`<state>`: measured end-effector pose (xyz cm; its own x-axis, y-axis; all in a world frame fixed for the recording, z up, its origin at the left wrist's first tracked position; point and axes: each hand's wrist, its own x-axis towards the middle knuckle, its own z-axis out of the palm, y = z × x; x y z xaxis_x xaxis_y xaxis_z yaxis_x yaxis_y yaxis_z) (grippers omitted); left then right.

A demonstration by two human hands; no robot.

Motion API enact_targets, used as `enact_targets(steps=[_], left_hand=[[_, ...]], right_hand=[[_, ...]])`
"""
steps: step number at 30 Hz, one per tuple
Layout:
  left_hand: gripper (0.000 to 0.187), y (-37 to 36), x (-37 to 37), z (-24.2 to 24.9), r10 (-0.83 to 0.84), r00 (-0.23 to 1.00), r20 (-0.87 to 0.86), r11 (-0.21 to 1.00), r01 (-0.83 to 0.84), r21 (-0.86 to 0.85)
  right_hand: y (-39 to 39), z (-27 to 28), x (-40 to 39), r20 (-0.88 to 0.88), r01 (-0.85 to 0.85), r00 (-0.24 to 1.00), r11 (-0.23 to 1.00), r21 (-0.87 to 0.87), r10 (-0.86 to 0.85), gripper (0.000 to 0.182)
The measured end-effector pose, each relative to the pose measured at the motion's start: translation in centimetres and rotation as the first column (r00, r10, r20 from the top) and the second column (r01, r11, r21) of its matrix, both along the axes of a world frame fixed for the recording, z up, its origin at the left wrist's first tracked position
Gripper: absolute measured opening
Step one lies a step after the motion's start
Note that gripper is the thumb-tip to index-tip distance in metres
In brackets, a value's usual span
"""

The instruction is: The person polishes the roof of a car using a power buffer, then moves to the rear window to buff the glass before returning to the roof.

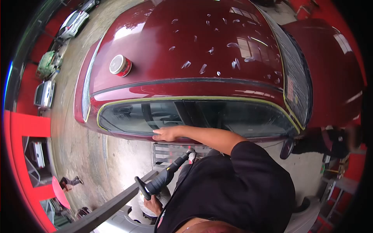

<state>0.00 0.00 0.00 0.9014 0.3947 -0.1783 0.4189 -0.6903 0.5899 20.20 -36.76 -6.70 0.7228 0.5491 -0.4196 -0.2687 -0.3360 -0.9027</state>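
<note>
My left hand (154, 205) is closed round the side handle of a black power polisher (161, 180), held low on my left. A round whitish pad shows beneath the tool, partly hidden by my hand. My right arm reaches across to the left. My right hand (167, 134) rests with fingers stretched out at the lower edge of the side window (143, 116) of a dark red car. Yellow-green tape borders the glass. On the car's roof (155, 58), whitish dabs of paste (203, 68) lie scattered. A red tub (121, 66) with a pale lid stands there too.
A grey metal stand (163, 151) is beside the car below my right hand. A long grey beam (112, 202) crosses at lower left. Another person (326, 141) is near the hood on the right. Parked cars (72, 23) line the left, and a person is under a pink umbrella (60, 192).
</note>
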Motion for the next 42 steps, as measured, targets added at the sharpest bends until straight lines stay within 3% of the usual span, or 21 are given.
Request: enact_targets(steps=[2, 3, 7, 10, 11, 12, 13, 14, 15, 16, 17, 19, 21, 23, 25, 26, 29, 32, 35, 37, 42], left_hand=[[0.031, -1.0, 3.4, 2.4, -0.204, 0.970, 0.133, 0.974, 0.188, 0.124], [0.026, 1.2, 5.2, 4.1, -0.258, 0.918, 0.302, 0.965, 0.257, 0.045], [0.016, 0.3, 9.0, 12.8, -0.453, 0.795, 0.403, 0.881, 0.468, 0.066], [0.036, 2.3, 12.2, 12.6, -0.699, 0.263, 0.665, 0.667, 0.576, 0.473], [0.040, 2.5, 13.3, 12.8, -0.731, 0.176, 0.660, 0.590, 0.648, 0.481], [0.044, 2.0, 14.4, 13.7, -0.754, 0.088, 0.651, 0.503, 0.714, 0.486], [0.048, 1.7, 15.2, 14.2, -0.794, 0.038, 0.606, 0.415, 0.762, 0.497], [0.044, 0.8, 15.6, 14.2, -0.798, 0.029, 0.601, 0.416, 0.748, 0.517], [0.044, 0.0, 16.4, 13.7, -0.764, -0.032, 0.644, 0.402, 0.758, 0.514], [0.044, 0.3, 16.9, 12.8, -0.764, 0.032, 0.645, 0.401, 0.806, 0.436], [0.044, 0.4, 17.5, 12.0, -0.764, 0.092, 0.638, 0.399, 0.846, 0.355], [0.048, -0.8, 18.3, 11.3, -0.807, 0.061, 0.587, 0.395, 0.796, 0.460], [0.039, -3.5, 18.8, 10.9, -0.792, 0.092, 0.604, 0.426, 0.792, 0.438], [0.028, -6.6, 19.0, 11.1, -0.763, 0.158, 0.627, 0.474, 0.796, 0.376], [0.026, -9.7, 18.8, 12.3, -0.778, 0.298, 0.553, 0.494, 0.834, 0.246], [0.026, -10.9, 18.8, 12.4, -0.802, 0.317, 0.505, 0.476, 0.851, 0.221], [0.024, -15.3, 18.0, 12.8, -0.822, 0.278, 0.497, 0.402, 0.901, 0.160], [0.027, -20.7, 16.2, 13.3, -0.797, 0.114, 0.593, 0.301, 0.926, 0.226], [0.019, -25.7, 14.1, 13.8, -0.833, 0.205, 0.514, 0.322, 0.935, 0.149], [0.019, -29.9, 13.3, 14.0, -0.850, 0.149, 0.504, 0.283, 0.938, 0.199], [0.022, -42.6, 10.6, 14.7, -0.873, 0.051, 0.486, 0.166, 0.967, 0.195]], right_hand=[[1.2, -0.7, -0.4, -0.271, 0.071, 0.962, 0.986, 0.152, -0.027, 0.102], [4.6, 0.2, 0.6, -0.314, 0.160, 0.945, 0.964, 0.214, -0.087, 0.103], [7.5, 1.5, 4.3, -0.484, 0.466, 0.842, 0.776, 0.425, -0.240, 0.109], [9.6, 4.0, 6.5, -0.594, 0.629, 0.756, 0.557, 0.542, -0.275, 0.108], [10.7, 5.2, 6.6, -0.639, 0.659, 0.733, 0.472, 0.585, -0.232, 0.108], [12.3, 6.0, 5.9, -0.518, 0.505, 0.855, 0.205, 0.838, 0.011, 0.105], [12.1, 8.9, 3.6, -0.243, 0.340, 0.921, 0.327, 0.882, -0.304, 0.097], [11.9, 11.9, 1.2, 0.052, 0.294, 0.811, 0.482, 0.825, -0.583, 0.089], [11.6, 11.9, -0.5, -0.252, 0.413, 0.867, 0.336, 0.847, -0.430, 0.085], [11.3, 11.9, -2.3, -0.546, 0.591, 0.801, 0.183, 0.785, -0.244, 0.081], [10.5, 9.3, -3.7, -0.525, 0.572, 0.812, 0.166, 0.804, -0.256, 0.078], [7.8, 6.6, -8.6, -0.655, 0.682, 0.725, 0.356, 0.639, -0.213, 0.078], [6.0, 5.8, -14.9, -0.631, 0.692, 0.720, 0.236, 0.682, -0.288, 0.080], [3.8, 5.2, -20.7, -0.439, 0.611, 0.789, 0.468, 0.639, -0.431, 0.085], [1.6, 10.0, -24.7, -0.313, 0.500, 0.855, 0.816, 0.289, -0.413, 0.092], [2.1, 8.1, -25.9, -0.025, 0.531, 0.845, 0.833, 0.154, -0.534, 0.097], [1.5, 9.1, -25.9, 0.054, 0.656, 0.742, 0.741, 0.145, -0.668, 0.101], [-0.8, 7.9, -27.6, 0.061, 0.751, 0.625, 0.621, 0.224, -0.778, 0.097], [-4.8, 8.9, -30.6, 0.060, 0.807, 0.531, 0.526, 0.270, -0.845, 0.096], [-7.2, 8.9, -32.3, 0.042, 0.824, 0.494, 0.483, 0.297, -0.868, 0.098], [-12.7, 8.7, -38.4, 0.310, 0.936, 0.316, 0.349, 0.054, -0.897, 0.096]])
